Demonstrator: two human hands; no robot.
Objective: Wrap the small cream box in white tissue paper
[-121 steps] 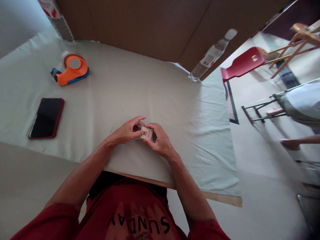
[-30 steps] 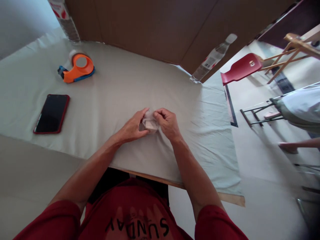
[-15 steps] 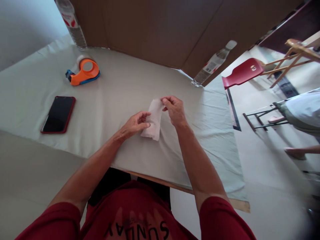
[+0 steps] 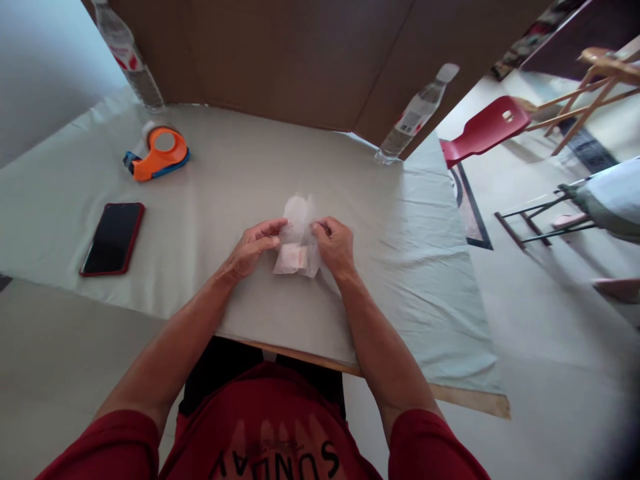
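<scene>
A translucent, whitish bag (image 4: 297, 220) is between my hands near the table's front edge. In its lower part shows a small pale box-like piece (image 4: 294, 257) with an orange-pink mark at its right side. My left hand (image 4: 253, 248) has the bag's left edge at its thumb and fingertips. At the right edge, my right hand (image 4: 334, 245) pinches the thin material with fingers curled.
A phone (image 4: 113, 239) in a red case lies at the left, with an orange tape dispenser (image 4: 159, 155) beyond it. Two plastic bottles (image 4: 131, 67) (image 4: 416, 115) stand against a tall brown cardboard panel (image 4: 280, 60). Right of the table are a red chair (image 4: 487, 130) and a seated person (image 4: 613, 200).
My right hand has moved down from the bag's top corner to its right side. The bag is spread wider, and the box-like piece shows more clearly. The view has shifted slightly.
</scene>
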